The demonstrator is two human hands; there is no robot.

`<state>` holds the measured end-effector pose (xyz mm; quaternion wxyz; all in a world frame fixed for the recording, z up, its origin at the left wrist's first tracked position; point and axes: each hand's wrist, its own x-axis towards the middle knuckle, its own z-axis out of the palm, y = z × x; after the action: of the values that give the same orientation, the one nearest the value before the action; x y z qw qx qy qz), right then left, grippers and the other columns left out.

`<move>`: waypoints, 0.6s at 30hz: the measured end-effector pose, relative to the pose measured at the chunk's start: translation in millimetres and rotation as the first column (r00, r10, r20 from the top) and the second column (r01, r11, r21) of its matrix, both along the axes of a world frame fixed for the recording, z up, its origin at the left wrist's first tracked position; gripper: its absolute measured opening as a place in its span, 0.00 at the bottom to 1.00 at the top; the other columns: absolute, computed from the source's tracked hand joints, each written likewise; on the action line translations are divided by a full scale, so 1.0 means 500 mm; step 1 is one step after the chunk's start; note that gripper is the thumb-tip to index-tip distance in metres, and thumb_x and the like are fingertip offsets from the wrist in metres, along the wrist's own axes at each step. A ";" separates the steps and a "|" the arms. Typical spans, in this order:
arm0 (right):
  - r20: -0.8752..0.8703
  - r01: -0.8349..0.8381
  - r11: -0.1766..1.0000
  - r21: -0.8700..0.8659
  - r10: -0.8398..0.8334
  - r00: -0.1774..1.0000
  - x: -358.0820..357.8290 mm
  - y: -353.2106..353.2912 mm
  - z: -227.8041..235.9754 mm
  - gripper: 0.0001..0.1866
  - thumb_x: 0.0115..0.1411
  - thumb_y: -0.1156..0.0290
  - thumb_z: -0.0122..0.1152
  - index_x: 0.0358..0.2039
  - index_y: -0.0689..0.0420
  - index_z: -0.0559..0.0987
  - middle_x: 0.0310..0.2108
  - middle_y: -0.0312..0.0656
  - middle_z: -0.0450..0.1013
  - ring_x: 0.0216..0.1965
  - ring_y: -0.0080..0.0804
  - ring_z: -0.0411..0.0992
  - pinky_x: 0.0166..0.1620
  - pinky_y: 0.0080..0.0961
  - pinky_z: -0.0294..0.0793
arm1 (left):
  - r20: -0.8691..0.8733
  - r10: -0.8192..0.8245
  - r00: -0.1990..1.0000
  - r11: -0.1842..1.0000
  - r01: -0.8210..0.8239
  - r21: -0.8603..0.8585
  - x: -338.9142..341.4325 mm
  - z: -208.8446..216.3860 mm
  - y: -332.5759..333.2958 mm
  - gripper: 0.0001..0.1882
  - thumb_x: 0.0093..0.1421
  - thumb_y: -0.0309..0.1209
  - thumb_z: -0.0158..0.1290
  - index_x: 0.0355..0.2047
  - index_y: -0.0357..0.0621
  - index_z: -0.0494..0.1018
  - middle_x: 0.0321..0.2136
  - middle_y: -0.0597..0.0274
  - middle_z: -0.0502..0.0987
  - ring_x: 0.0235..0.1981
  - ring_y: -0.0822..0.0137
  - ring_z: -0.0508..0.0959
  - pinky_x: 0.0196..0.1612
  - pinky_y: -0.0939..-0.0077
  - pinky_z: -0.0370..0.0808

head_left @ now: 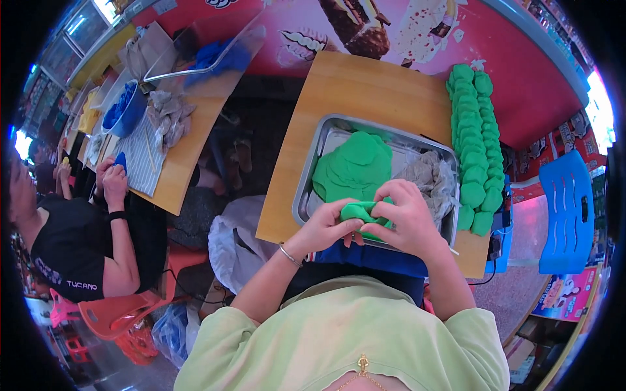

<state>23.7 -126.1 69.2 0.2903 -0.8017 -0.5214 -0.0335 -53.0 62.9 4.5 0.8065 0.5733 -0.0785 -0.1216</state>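
Between both my hands, over the near edge of the metal tray (312, 153), is a folded green dough-like piece (355, 211). My left hand (328, 227) pinches it from the left, thumb and fingers closed. From the other side my right hand (412, 218) grips it with bent fingers. Just beyond, a pile of flat green rounds (355, 163) lies overlapping in the tray. Crumpled clear plastic with greyish contents (430, 179) fills the tray's right side. Two long rows of puffy green pieces (475, 146) stand along the table's right edge.
The tray stands on a wooden table (365, 81). A blue chair (566, 218) is at the right. To the left, a co-worker (81, 241) handles something blue at another table (189, 140) with a blue bucket (134, 107). White sacking (228, 241) hangs by my left arm.
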 end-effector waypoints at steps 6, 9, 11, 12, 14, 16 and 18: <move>-0.121 0.083 0.993 0.088 -0.072 0.990 -0.013 0.013 -0.004 0.15 0.41 0.63 0.69 0.23 0.56 0.72 0.35 0.40 0.68 0.41 0.42 0.67 0.46 0.39 0.64 | -0.026 0.002 1.000 1.000 -0.003 -0.027 0.000 -0.007 0.005 0.12 0.63 0.27 0.47 0.46 0.37 0.66 0.31 0.64 0.75 0.27 0.74 0.78 0.25 0.86 0.73; 0.013 0.016 1.000 0.001 -0.016 1.000 -0.012 0.007 0.005 0.15 0.41 0.64 0.69 0.24 0.55 0.72 0.36 0.40 0.68 0.43 0.42 0.67 0.46 0.39 0.64 | -0.017 -0.013 1.000 1.000 0.013 0.015 -0.004 0.006 0.011 0.14 0.63 0.28 0.47 0.48 0.37 0.67 0.31 0.64 0.75 0.27 0.75 0.78 0.25 0.87 0.73; 0.029 0.009 0.999 -0.032 -0.008 1.000 -0.012 0.006 0.013 0.14 0.41 0.64 0.68 0.24 0.55 0.73 0.37 0.40 0.68 0.43 0.42 0.67 0.47 0.38 0.64 | -0.018 -0.055 0.998 0.998 0.055 0.024 -0.008 0.007 0.010 0.15 0.63 0.28 0.48 0.49 0.37 0.67 0.30 0.64 0.76 0.27 0.76 0.78 0.25 0.87 0.72; 0.042 -0.001 0.998 -0.066 0.004 0.999 -0.011 0.005 0.015 0.14 0.42 0.65 0.68 0.25 0.55 0.73 0.37 0.40 0.68 0.43 0.42 0.67 0.47 0.38 0.65 | -0.017 -0.057 0.998 0.998 0.057 0.024 -0.010 0.007 0.009 0.15 0.63 0.28 0.48 0.49 0.37 0.67 0.30 0.64 0.76 0.27 0.76 0.78 0.25 0.87 0.72; 0.035 0.010 0.999 -0.045 -0.009 0.999 -0.013 0.008 0.015 0.13 0.42 0.64 0.68 0.25 0.55 0.73 0.37 0.40 0.68 0.43 0.42 0.67 0.46 0.38 0.64 | -0.030 -0.044 0.999 0.999 0.044 0.000 -0.012 0.007 0.008 0.15 0.63 0.27 0.47 0.50 0.37 0.68 0.29 0.65 0.76 0.26 0.77 0.77 0.25 0.87 0.72; 0.026 0.020 0.999 -0.025 -0.019 0.999 -0.017 0.013 0.010 0.14 0.42 0.64 0.67 0.26 0.55 0.74 0.37 0.40 0.68 0.43 0.41 0.67 0.46 0.37 0.64 | -0.020 -0.033 0.999 0.999 0.034 0.016 -0.011 0.005 0.015 0.16 0.63 0.27 0.47 0.51 0.37 0.67 0.29 0.65 0.76 0.26 0.77 0.77 0.24 0.87 0.72; -0.133 0.009 0.995 0.095 0.004 0.991 -0.020 0.017 0.001 0.13 0.43 0.65 0.67 0.27 0.54 0.74 0.37 0.39 0.68 0.42 0.40 0.67 0.45 0.37 0.64 | -0.010 -0.023 1.000 0.999 0.024 0.032 -0.008 0.007 0.019 0.17 0.63 0.27 0.47 0.52 0.37 0.66 0.28 0.65 0.76 0.25 0.77 0.77 0.24 0.87 0.72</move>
<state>13.5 -117.8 69.6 0.3623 -0.7881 -0.4976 -0.0051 -57.1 72.5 7.8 0.7961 0.5846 -0.0795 -0.1349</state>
